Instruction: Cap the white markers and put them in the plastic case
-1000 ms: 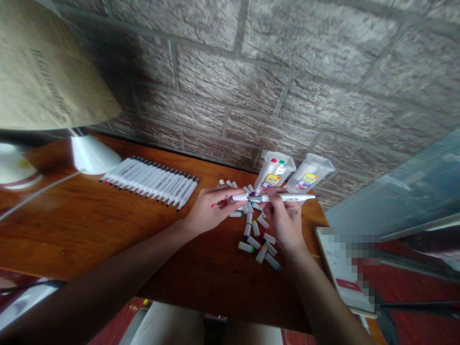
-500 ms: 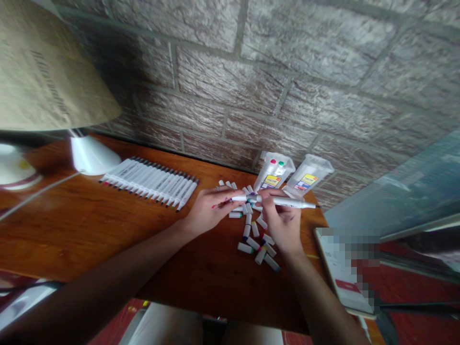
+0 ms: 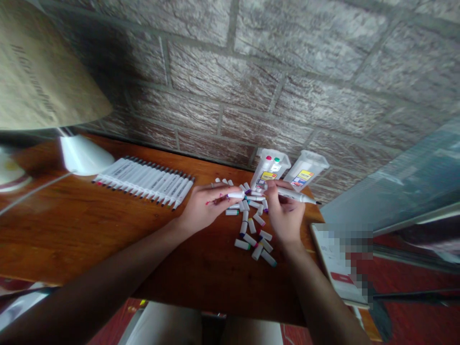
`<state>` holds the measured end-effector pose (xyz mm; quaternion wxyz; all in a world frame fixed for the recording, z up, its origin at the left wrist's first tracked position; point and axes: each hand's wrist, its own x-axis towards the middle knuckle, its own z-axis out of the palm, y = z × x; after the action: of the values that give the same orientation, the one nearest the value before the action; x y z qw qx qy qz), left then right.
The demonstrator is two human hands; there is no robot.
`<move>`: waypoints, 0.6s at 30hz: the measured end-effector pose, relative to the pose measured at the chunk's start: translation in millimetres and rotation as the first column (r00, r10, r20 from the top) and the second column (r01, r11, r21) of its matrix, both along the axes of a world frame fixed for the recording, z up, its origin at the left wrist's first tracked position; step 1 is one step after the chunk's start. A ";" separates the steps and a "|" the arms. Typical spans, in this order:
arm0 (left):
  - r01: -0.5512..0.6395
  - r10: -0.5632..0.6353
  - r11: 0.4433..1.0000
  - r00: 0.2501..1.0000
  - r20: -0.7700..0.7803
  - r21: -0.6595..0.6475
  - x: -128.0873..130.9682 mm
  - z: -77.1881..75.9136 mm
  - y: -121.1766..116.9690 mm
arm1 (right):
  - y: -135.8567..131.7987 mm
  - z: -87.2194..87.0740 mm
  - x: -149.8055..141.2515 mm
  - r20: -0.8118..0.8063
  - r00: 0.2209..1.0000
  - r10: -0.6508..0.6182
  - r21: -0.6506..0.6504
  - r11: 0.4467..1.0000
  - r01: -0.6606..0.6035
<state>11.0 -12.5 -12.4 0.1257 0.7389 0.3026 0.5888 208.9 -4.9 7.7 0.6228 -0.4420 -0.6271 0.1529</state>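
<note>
Between the thumb and fingers of my left hand (image 3: pixel 201 205) is a white marker cap (image 3: pixel 235 195) with a purple end. My right hand (image 3: pixel 287 211) grips a white marker (image 3: pixel 293 194), its dark tip pointing right. A gap separates the cap from the marker. Loose white caps (image 3: pixel 245 225) with coloured ends lie scattered on the table below and between my hands. To the left, several uncapped white markers (image 3: pixel 143 181) lie side by side in a slanted row. Red and purple ink marks show on my left fingers.
Two clear plastic cases (image 3: pixel 270 165) stand by the wall; the left one holds red- and green-ended pieces. A lamp (image 3: pixel 84 155) with a cable stands at the left on the wooden table (image 3: pixel 72 230). A white board-like object (image 3: pixel 338 268) lies at the right edge.
My hands have moved apart: the marker in my right hand has come away from the cap, which stays in my left hand. The view has shifted slightly.
</note>
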 end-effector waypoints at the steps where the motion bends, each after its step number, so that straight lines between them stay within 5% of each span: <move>1: 0.006 -0.006 1.000 1.000 -0.004 -0.009 0.3 -0.3 -0.2 | 0.0 0.4 -0.4 -0.041 0.999 0.013 -0.023 1.000 -0.014; 11: 0.033 -0.030 0.999 0.998 0.049 -0.043 1.0 -4.0 2.7 | -14.4 5.8 -12.1 -0.141 0.982 0.125 -0.081 0.987 -0.137; 18: 0.030 -0.030 0.998 1.000 0.007 -0.061 0.7 -2.9 1.8 | -20.4 5.2 -13.5 -0.024 0.983 0.181 -0.014 0.983 -0.182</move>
<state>11.8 -10.7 -15.3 0.1580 0.7375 0.3089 0.5794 195.4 -25.3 12.9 0.6098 -0.3861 -0.6566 0.2189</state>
